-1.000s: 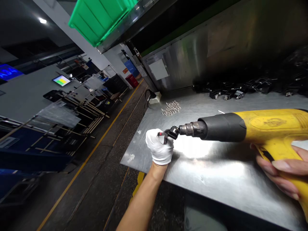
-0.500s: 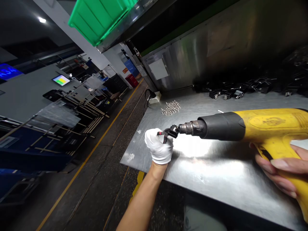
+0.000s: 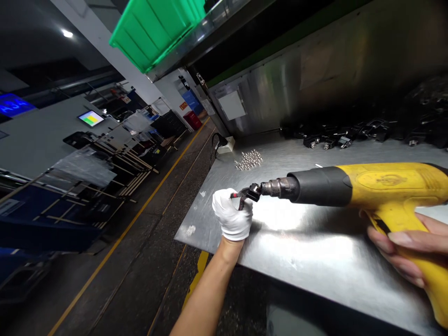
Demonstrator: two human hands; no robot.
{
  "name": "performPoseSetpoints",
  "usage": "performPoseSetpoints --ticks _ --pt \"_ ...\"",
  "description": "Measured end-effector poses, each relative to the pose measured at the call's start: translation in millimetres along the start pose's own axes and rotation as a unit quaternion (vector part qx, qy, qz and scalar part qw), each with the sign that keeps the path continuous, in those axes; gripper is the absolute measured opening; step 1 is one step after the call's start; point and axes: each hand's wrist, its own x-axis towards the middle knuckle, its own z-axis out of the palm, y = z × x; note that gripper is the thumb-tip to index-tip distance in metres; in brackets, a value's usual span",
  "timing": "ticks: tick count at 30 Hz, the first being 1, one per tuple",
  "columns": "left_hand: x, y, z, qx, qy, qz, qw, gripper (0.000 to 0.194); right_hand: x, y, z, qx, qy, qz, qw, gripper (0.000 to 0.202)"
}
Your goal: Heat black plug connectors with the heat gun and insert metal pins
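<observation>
A white glove covers my left hand (image 3: 233,217), whose fingers are closed around a small black part (image 3: 253,192). A red bit shows on it close to my thumb, and the glove hides its lower portion. My bare right hand (image 3: 402,247) is wrapped round the handle of a yellow heat gun (image 3: 388,182) at the right. The gun's stepped, darkened metal nozzle (image 3: 278,187) points left, its tip right at the black part; whether they touch I cannot tell. Both are held above the metal table (image 3: 297,261).
Small shiny metal pieces (image 3: 249,159) lie grouped near the table's far left corner, beside a white power strip (image 3: 226,145). Black parts (image 3: 345,135) are heaped along the back. A green bin (image 3: 157,32) sits on a shelf overhead. Left of the table runs an aisle (image 3: 140,252).
The view has shifted slightly. The heat gun and my right hand appear a little farther left in the picture; the nozzle tip stays at the black part, and both grips are unchanged.
</observation>
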Motion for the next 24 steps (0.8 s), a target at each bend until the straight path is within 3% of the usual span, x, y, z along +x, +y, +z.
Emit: performPoseSetpoints --ticks 3,6,10,13,15,18,20,24 --pt "-2.7 -3.4 1.7 -0.015 -0.002 -0.018 1.0 0.023 8.0 7.9 -10.4 -0.008 -0.089 0.0 0.996 0.021" --pt "-5.6 -7.2 4.7 -0.059 -0.006 -0.068 0.996 0.025 10.4 6.1 -9.7 -0.005 -0.097 -0.022 0.995 0.022" --pt "-1.7 -6.8 5.1 -0.129 0.0 -0.131 0.983 0.022 1.1 -4.9 9.4 -0.019 -0.074 -0.048 0.996 0.024" --pt "7.8 -2.2 -9.9 -0.169 0.018 -0.177 0.969 0.022 -5.6 -10.8 29.3 -0.05 -0.043 -0.102 0.993 0.027" --pt "11.8 1.5 -31.4 -0.22 0.019 -0.243 0.945 0.025 -5.6 -13.3 45.9 -0.09 -0.043 -0.125 0.987 0.029" --pt "7.2 6.6 -75.8 -0.356 0.001 -0.382 0.853 0.032 4.5 -13.3 84.6 -0.149 -0.058 -0.121 0.98 0.03" --pt "-2.4 8.8 -106.7 -0.417 -0.004 -0.445 0.793 0.037 18.6 -9.1 123.1 -0.174 -0.076 -0.118 0.975 0.027" --pt "-25.7 7.8 -158.2 -0.457 0.002 -0.509 0.729 0.038 54.7 8.1 223.2 -0.229 -0.128 -0.092 0.961 0.026"
